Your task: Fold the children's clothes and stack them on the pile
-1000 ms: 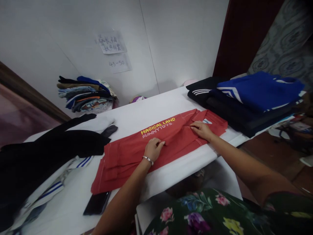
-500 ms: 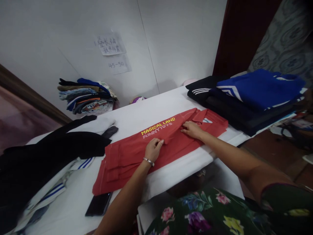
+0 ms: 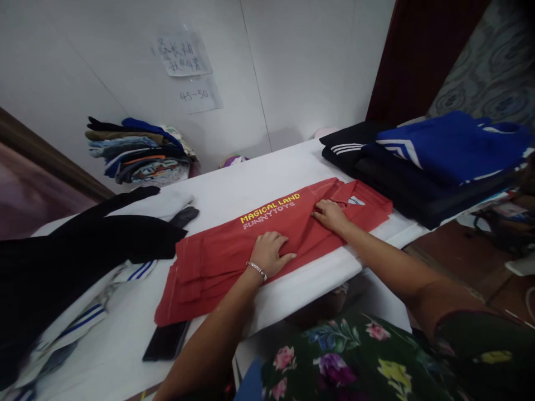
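Note:
A red collared shirt (image 3: 225,245) lies partly folded across the white table, its yellow and white lettering facing up and its collar pointing right. My left hand (image 3: 271,255) rests on the lower middle of the shirt, thumb and fingers apart, with a bracelet at the wrist. Near the collar and front placket, my right hand (image 3: 330,216) has its fingers bent in a pinch on the shirt's cloth. Its fingertips are small in view.
Dark folded clothes topped by a blue garment (image 3: 451,142) are stacked at right. Black garments (image 3: 96,250) spread over the left side. A phone (image 3: 165,341) lies partly under the shirt. Another clothes pile (image 3: 142,150) stands by the wall, below paper signs (image 3: 184,55).
My left hand has let go of the cloth fold, opened and shifted slightly down and right over the shirt. The right hand stays near the collar. The view has tilted slightly.

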Available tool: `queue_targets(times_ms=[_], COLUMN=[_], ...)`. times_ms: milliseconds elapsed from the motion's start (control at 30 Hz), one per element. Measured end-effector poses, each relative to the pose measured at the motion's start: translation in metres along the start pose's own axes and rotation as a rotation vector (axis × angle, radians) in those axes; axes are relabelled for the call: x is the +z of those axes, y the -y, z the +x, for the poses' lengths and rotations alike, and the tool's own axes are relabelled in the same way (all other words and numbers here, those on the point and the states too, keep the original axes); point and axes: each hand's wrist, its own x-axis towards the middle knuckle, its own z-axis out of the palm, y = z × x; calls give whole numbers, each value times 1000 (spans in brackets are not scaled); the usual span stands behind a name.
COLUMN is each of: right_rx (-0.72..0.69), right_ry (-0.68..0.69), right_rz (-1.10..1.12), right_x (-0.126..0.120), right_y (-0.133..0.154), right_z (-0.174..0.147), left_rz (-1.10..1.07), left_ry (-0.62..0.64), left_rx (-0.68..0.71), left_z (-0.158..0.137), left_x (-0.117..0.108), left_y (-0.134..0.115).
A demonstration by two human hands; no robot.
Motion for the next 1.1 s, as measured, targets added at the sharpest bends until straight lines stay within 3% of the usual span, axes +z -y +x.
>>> queue_targets(times_ms=[167, 300, 400, 500, 733, 933, 1033, 1100], right_rx=[-82, -125, -127, -119, -121, -45, 13, -22], right_ry=[80, 44, -35, -68, 9, -91, -126, -131], right_rz=[-230, -199, -155, -110, -121, -166, -200, -211], right_x=[-32, -58, -69, -74, -71, -70, -68, -63], right_y=[-28, -61, -71, -74, -81, -79, -66, -43], right_z=[-11, -31, -45, -58, -73, -70, -67, -65], left_rz=[75, 60, 46, 61, 138, 126, 108, 120], left_ry=[51, 61, 69, 85, 88, 42, 24, 36], left_rx=[4, 8, 31, 46, 8, -20, -22, -29], left_z=[-2, -1, -2, -3, -1, 0, 0, 0], left_x=[2, 0, -2, -1, 5, 6, 7, 8], left_y=[-2, -3, -5, -8, -11, -5, -5, -7])
